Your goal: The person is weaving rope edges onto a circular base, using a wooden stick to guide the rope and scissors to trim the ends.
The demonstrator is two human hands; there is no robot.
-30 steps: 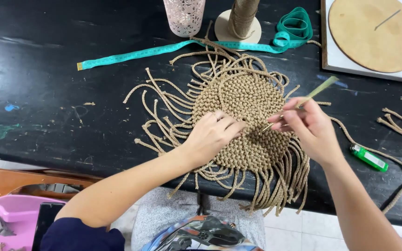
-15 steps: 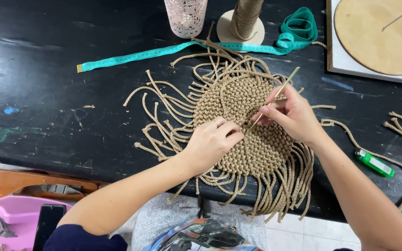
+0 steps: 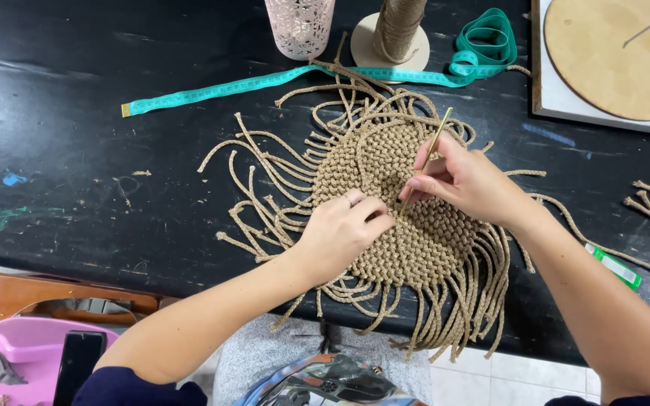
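A black tabletop [image 3: 77,150] fills most of the view. Near the middle of its near edge lies a round woven mat [image 3: 408,218] of tan cord, with loose cord ends fanning out all around it and some hanging over the near edge. At the far right corner sits a round wooden board [image 3: 618,56] on a white sheet. Along the far edge stand a pale pink lace-patterned cup [image 3: 300,26] and a cord spool [image 3: 399,30] on a round base, with a teal measuring tape [image 3: 265,81] stretched in front of them. The left hand [image 3: 340,233] rests on the mat, fingers curled and pressing the weave. The right hand [image 3: 468,184] pinches a thin yellow needle [image 3: 432,146], its tip poked into the mat just beside the left fingertips. A small green and white lighter [image 3: 615,265] lies near the right forearm.
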